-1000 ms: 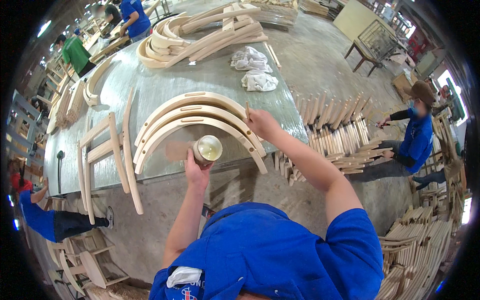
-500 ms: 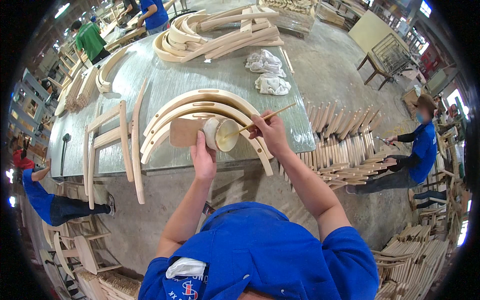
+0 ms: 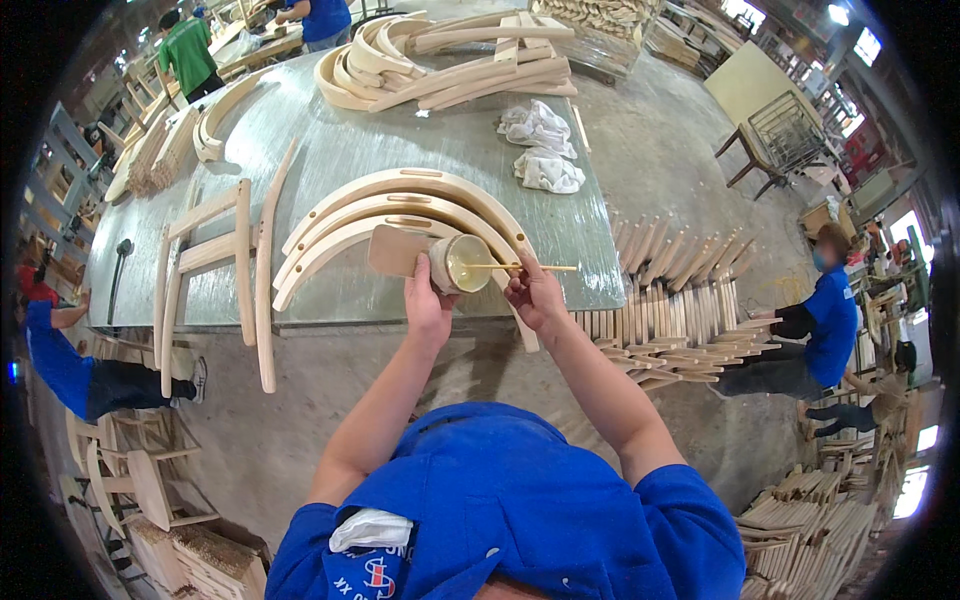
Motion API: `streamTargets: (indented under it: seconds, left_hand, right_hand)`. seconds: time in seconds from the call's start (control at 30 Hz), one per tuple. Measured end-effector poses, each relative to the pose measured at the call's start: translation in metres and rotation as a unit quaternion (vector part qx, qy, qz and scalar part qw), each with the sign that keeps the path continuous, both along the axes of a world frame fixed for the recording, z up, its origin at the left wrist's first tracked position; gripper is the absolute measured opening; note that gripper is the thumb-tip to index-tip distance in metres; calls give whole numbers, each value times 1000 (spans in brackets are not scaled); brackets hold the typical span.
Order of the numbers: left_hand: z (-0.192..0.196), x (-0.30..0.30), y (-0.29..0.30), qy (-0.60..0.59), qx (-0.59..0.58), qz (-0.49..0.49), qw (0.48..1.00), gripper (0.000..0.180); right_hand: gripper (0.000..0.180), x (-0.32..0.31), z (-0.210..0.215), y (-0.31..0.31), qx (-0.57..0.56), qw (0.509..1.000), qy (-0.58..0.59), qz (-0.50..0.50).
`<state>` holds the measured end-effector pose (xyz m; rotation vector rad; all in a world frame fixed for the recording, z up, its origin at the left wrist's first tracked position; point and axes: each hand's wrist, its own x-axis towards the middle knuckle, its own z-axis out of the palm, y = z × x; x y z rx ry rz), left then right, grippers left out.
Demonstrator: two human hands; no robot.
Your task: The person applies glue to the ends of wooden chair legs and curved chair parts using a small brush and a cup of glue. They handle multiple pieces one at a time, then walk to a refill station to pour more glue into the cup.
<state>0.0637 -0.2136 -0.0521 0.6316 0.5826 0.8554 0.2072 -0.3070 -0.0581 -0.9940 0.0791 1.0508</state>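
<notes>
My left hand (image 3: 430, 305) is closed around a round cup (image 3: 446, 262) that has pale yellowish liquid inside, tilted so its mouth faces right. A flat tan wooden piece (image 3: 396, 250) sticks out from the cup's left side; how it is joined is hidden. Between the fingers of my right hand (image 3: 536, 298) is a thin wooden stick (image 3: 548, 268), lying nearly level with its left end in the cup. Beneath both hands, several curved wooden chair parts (image 3: 405, 205) with slots and holes rest nested on the table's near edge.
The film-covered table (image 3: 330, 140) also bears a wooden chair frame (image 3: 215, 255) on the left, stacked curved parts (image 3: 450, 60) at the back and white cloths (image 3: 545, 150). Many wooden legs (image 3: 680, 320) stand to the right. Co-workers in blue (image 3: 835, 315) stand at both sides.
The cup and my left hand have shifted a little right. My right hand has come lower, and the stick has swung from a slant to nearly level.
</notes>
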Motion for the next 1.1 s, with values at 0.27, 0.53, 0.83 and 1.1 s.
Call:
streamTargets:
  seconds: [0.27, 0.53, 0.83, 1.1]
  left_hand:
    - [-30, -25, 8, -5, -12, 2, 1000, 36]
    - [-55, -54, 11, 29, -51, 27, 998, 36]
    - [-59, -65, 8, 34, -60, 51, 996, 34]
    - [-47, -71, 4, 48, -79, 63, 994, 35]
  right_hand:
    - [20, 39, 40, -30, -52, 896, -439, 32]
    - [23, 22, 50, -30, -177, 639, -725, 185]
    - [18, 16, 30, -22, -151, 540, -791, 246]
    - [23, 9, 26, -28, -161, 557, -780, 234]
